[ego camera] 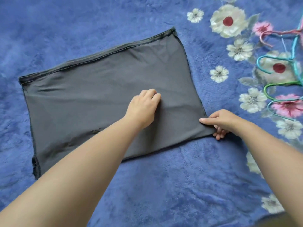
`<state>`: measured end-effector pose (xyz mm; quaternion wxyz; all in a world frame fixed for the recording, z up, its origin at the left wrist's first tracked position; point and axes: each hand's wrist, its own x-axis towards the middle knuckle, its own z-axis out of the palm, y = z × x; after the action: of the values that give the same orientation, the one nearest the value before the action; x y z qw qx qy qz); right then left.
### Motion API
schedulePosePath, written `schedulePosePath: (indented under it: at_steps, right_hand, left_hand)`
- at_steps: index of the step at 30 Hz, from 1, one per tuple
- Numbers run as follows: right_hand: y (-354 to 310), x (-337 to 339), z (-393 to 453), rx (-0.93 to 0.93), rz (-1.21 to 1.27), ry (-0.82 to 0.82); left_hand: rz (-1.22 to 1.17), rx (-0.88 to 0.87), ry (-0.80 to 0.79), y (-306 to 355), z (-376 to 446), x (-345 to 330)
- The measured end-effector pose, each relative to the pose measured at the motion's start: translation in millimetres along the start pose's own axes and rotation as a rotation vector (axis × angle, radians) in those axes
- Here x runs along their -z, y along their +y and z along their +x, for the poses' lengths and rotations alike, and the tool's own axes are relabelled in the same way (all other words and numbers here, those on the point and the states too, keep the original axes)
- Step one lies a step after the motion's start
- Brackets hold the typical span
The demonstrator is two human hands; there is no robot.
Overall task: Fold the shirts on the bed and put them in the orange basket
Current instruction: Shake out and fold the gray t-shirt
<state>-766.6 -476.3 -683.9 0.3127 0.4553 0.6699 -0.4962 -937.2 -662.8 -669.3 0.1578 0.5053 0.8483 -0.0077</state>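
Note:
A dark grey shirt [91,99] lies flat on the blue bed cover as a rough rectangle, its hemmed edge along the far side. My left hand [144,107] rests on the middle of the cloth with its fingers curled down onto it. My right hand [219,122] pinches the shirt's near right corner, thumb on top and fingers under the edge. No orange basket is in view.
The bed is covered by a blue plush blanket [172,185] with a flower print along its right side. Several coloured wire hangers [278,63] lie on the blanket at the far right.

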Motion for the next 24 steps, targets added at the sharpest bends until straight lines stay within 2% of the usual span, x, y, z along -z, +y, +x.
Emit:
schedulePosePath:
  at_steps: [2, 8, 13, 18, 24]
  right_hand:
    - [2.1, 4.1, 7.2, -0.008, 0.032, -0.018]
    - [1.0, 15.7, 23.3, -0.035, 0.056, -0.06]
    - [0.8, 24.3, 32.0, -0.093, 0.094, -0.112]
    - [-2.7, 29.1, 35.1, -0.114, 0.108, -0.148]
    - [-6.9, 37.4, 35.8, -0.126, 0.134, -0.184]
  left_hand:
    - [0.06, 0.03, -0.097, 11.1, 29.8, 11.4]
    - [0.141, -0.08, -0.127, 27.8, 104.8, 33.0]
    - [0.298, -0.139, -0.194, 30.1, 161.4, 43.0]
    - [0.475, -0.139, -0.268, 31.4, 187.9, 51.1]
    - [0.556, -0.152, -0.343, 33.3, 199.0, 57.3]
